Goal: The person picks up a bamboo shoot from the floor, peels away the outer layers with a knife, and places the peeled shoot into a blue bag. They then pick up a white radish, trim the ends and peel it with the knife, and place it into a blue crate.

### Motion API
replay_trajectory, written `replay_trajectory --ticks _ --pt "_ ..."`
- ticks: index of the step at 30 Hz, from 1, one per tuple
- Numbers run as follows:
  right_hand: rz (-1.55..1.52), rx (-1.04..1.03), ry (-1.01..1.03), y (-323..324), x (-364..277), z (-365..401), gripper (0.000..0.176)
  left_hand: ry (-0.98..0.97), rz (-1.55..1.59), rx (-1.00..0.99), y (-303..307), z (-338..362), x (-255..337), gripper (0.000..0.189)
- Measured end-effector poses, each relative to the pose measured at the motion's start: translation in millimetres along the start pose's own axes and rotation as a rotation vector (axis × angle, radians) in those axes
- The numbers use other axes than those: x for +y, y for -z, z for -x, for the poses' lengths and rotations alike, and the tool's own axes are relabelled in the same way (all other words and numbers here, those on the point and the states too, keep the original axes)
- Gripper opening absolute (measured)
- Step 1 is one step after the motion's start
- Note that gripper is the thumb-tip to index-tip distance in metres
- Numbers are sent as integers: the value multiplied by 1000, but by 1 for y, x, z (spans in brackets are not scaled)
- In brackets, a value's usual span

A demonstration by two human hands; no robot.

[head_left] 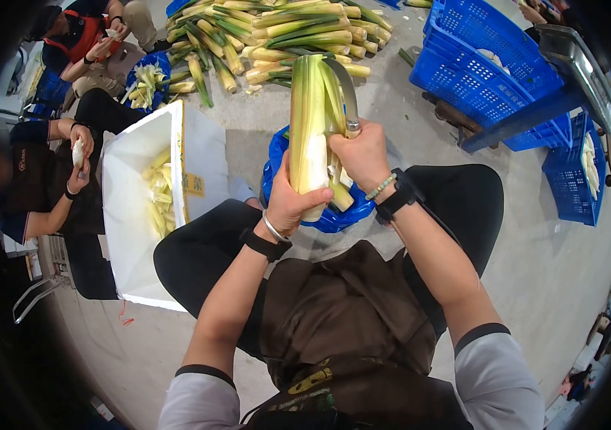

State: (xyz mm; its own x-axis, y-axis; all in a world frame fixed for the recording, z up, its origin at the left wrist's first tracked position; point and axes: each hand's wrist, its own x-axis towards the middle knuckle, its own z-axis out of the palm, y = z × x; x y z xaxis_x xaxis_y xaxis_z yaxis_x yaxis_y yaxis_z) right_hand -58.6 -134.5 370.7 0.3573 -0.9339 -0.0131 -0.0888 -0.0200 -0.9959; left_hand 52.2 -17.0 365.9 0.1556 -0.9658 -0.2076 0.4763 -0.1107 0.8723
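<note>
My left hand [294, 199] is wrapped round the lower part of a thick, pale green stalk that looks like a water bamboo shoot [309, 107], held upright. Its husk is partly split, and white flesh shows on the lower side. My right hand [363, 154] is closed round the handle of a curved knife [350, 97], whose blade lies along the right side of the shoot. The handle is mostly hidden in the fist. Below both hands, between my knees, stands a blue bag-lined container [277, 154] with pale trimmings inside.
A white foam box [180, 147] with pale shoots stands left of my knee. Unpeeled stalks [284, 29] are heaped ahead. Blue crates [492, 72] and a metal-topped stand [570, 50] are at the right. Two co-workers [54, 165] sit at the left, handling white pieces.
</note>
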Motion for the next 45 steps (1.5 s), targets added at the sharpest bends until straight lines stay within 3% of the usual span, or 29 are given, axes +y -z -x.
replay_trajectory --ticks 3,4,6,7,10,14,15,18,21,24,25,29,32,35,37,38,41,44,45 --pt "-173 -55 -155 4 -6 -1 25 45 38 44 -4 -3 9 83" --pt "-262 -61 -215 3 -8 -1 27 -117 -286 120 3 -7 1 83" --pt "-129 -13 -144 -3 1 -3 31 -453 -928 272 14 -20 -14 82" --pt "-62 12 -110 -4 6 -5 34 -252 -836 285 9 -14 -14 82" --pt "107 0 -89 -6 9 -1 36 -211 -961 336 -1 -10 -12 81" --pt "-94 -47 -103 7 6 -10 35 -290 -495 153 19 -13 -4 61" --pt "-170 -106 -168 13 -4 -11 35 -156 -301 149 10 -6 5 53" --pt "-353 -75 -210 6 5 -10 36 -67 -154 156 17 -10 -13 62" --pt "-210 -101 -233 4 3 -10 40 -141 -341 220 16 -19 -40 75" --pt "43 -64 -90 -7 19 -7 46 -300 -1270 444 -11 -7 -32 79" --pt "87 -91 -105 -4 14 -7 46 -334 -1274 505 -7 -8 -36 75" --pt "-70 -56 -170 4 7 -7 42 -168 -687 303 0 -11 -15 56" --pt "-99 -27 -175 5 21 -8 38 -167 -624 281 9 -9 -22 52" --pt "-68 -31 -148 7 18 -5 32 68 -163 221 0 1 0 58" --pt "-96 -58 -98 7 7 -8 25 35 -64 176 0 0 2 54" --pt "-171 -90 -169 6 6 -8 28 17 -15 155 0 0 3 52" --pt "-269 -163 -367 7 1 -7 35 -159 -645 194 9 -2 -13 49" --pt "-196 -160 -449 10 -8 -3 35 -73 -552 154 16 -1 -20 47" --pt "-245 -127 -422 10 -8 -1 35 45 -338 116 13 2 -10 45"
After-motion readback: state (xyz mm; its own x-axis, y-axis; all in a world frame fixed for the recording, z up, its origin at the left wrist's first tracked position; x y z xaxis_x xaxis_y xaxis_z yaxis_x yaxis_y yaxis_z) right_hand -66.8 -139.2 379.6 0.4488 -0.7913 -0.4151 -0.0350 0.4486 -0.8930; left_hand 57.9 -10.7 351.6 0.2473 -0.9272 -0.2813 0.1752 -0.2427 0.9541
